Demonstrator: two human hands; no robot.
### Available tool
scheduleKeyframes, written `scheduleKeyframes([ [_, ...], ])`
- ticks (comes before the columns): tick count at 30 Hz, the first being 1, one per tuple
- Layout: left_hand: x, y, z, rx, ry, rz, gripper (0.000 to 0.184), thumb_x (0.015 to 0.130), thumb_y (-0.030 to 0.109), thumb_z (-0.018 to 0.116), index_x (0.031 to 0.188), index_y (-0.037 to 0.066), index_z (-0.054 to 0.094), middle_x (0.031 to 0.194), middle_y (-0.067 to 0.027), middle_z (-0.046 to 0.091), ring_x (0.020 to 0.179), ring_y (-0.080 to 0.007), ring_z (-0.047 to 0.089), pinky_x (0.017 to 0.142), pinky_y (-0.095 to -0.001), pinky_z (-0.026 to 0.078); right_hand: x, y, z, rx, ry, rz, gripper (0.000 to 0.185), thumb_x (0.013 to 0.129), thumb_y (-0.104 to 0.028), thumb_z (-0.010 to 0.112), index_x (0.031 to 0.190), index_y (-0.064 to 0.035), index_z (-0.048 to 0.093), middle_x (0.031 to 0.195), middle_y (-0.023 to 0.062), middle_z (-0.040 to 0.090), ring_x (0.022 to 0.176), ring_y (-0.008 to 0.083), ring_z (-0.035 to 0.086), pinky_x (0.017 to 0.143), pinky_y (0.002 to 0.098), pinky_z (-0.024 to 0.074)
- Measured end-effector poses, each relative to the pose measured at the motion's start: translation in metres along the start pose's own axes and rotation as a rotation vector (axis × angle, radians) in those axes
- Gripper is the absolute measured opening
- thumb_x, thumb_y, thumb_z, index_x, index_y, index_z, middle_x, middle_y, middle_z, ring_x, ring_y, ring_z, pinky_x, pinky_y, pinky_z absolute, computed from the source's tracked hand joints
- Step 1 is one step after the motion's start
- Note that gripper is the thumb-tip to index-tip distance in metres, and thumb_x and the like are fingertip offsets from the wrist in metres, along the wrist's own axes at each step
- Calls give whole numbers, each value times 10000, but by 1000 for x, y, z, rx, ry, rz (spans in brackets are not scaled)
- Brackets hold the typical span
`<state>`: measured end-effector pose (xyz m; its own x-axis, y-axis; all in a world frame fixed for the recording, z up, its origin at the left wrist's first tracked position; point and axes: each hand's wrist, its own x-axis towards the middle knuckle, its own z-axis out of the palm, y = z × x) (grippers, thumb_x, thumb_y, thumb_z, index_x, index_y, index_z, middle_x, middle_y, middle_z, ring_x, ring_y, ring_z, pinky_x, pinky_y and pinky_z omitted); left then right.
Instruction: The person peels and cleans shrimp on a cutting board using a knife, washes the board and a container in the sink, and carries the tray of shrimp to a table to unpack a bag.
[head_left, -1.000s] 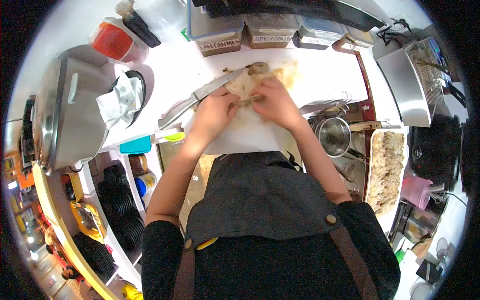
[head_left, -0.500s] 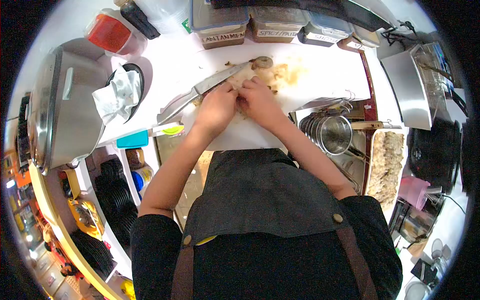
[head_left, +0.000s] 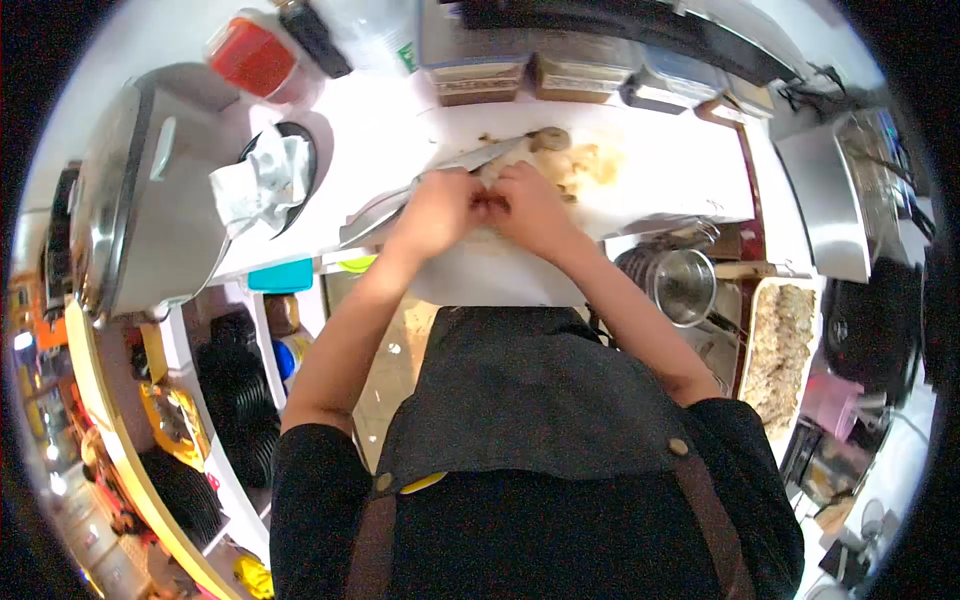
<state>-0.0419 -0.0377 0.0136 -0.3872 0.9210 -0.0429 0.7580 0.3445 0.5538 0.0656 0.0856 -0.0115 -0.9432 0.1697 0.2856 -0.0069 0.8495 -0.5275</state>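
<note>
My left hand (head_left: 442, 212) and my right hand (head_left: 535, 212) meet over the white cutting board (head_left: 510, 283). Their fingers are closed together around a small dark reddish-brown piece (head_left: 491, 205), mostly hidden and too blurred to name. Just beyond my left hand lies a knife (head_left: 485, 155), its blade pointing to the far right and its handle end toward the near left. At the blade's tip sits a rounded brown-grey lump (head_left: 550, 138). A brownish wet stain (head_left: 592, 165) and small dark scraps spread over the board beside my right hand.
Lidded, labelled containers (head_left: 480, 80) line the back. A black bowl with crumpled white paper (head_left: 262, 180) stands left, beside a large metal cooker (head_left: 150, 200). Strainers (head_left: 682, 285) hang at the right, near a white tray of pale, lumpy food (head_left: 782, 350).
The whole view has shifted, so things appear a little farther right and lower. Both hands stay together at the same place over the board, fingers still closed.
</note>
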Motion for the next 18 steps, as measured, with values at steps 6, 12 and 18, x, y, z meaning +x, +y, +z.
scheduleKeyframes([
  [6, -7, -12, 13, 65, 11, 43, 126, 749, 112, 571, 805, 16, 629, 842, -191, 585, 820, -372, 591, 751, -452, 477, 1, -9, 5, -74, -136, 23, 173, 709, -126, 618, 852, -30, 629, 890, 142, 588, 930, 328, 519, 849, 424, 428],
  [12, -14, -16, 19, 86, 151, 99, 154, 750, 134, 577, 836, 29, 648, 814, -195, 587, 792, -375, 586, 744, -454, 475, -2, -5, 10, -157, -139, 11, 183, 721, -150, 620, 862, -36, 641, 891, 145, 586, 933, 333, 516, 849, 427, 426],
  [18, -22, -13, 8, -14, 141, -37, 177, 726, 133, 605, 865, 37, 659, 784, -198, 605, 739, -381, 588, 715, -451, 471, 5, -22, 6, -67, -100, 40, 205, 728, -164, 603, 885, -37, 638, 913, 128, 599, 968, 315, 523, 858, 424, 429],
])
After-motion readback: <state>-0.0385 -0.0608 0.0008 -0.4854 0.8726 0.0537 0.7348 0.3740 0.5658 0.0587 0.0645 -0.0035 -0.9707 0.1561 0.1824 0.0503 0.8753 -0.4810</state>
